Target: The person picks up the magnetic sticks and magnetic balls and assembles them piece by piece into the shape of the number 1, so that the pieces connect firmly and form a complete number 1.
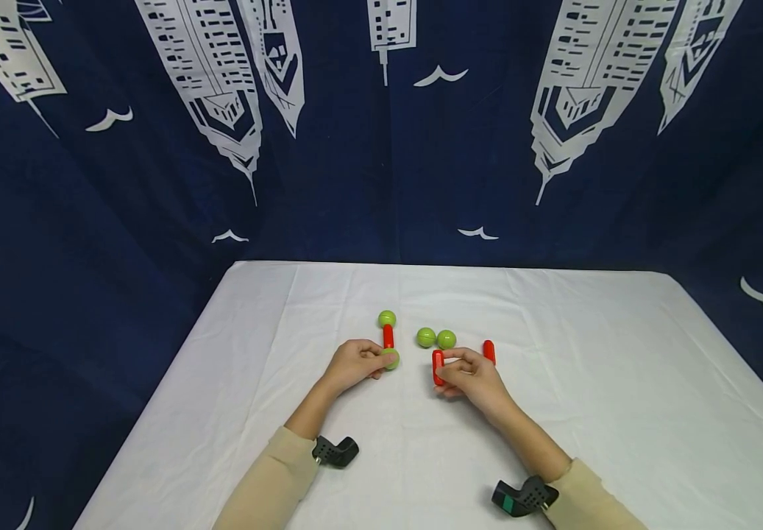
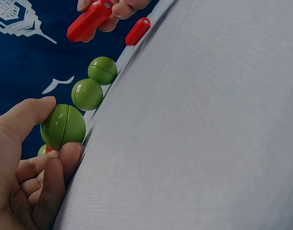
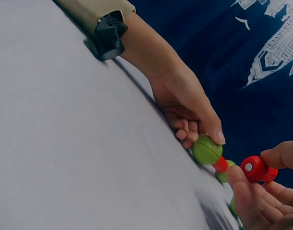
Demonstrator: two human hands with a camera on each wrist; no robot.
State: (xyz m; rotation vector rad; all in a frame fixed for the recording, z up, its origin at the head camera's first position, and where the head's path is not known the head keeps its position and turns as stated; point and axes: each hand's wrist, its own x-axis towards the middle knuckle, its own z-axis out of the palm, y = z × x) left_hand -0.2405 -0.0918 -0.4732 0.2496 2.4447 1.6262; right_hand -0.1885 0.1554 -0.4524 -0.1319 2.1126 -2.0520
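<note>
My left hand (image 1: 355, 364) pinches a green ball (image 2: 63, 127) between thumb and fingers. From that ball a red rod (image 1: 388, 336) runs away from me to another green ball (image 1: 386, 319), the three in one line. In my right hand (image 1: 477, 379) a red rod (image 1: 438, 367) is pinched by thumb and fingertips. Its end, with a pale round spot, faces the right wrist camera. Two loose green balls, one on the left (image 1: 426, 337) and one on the right (image 1: 446, 339), lie side by side between and beyond the hands.
Another red rod (image 1: 489, 351) lies just beyond the right hand, partly hidden by it. White cloth (image 1: 586, 331) covers the table. A dark blue curtain (image 1: 388, 184) with white building prints hangs behind it. Each wrist wears a black device.
</note>
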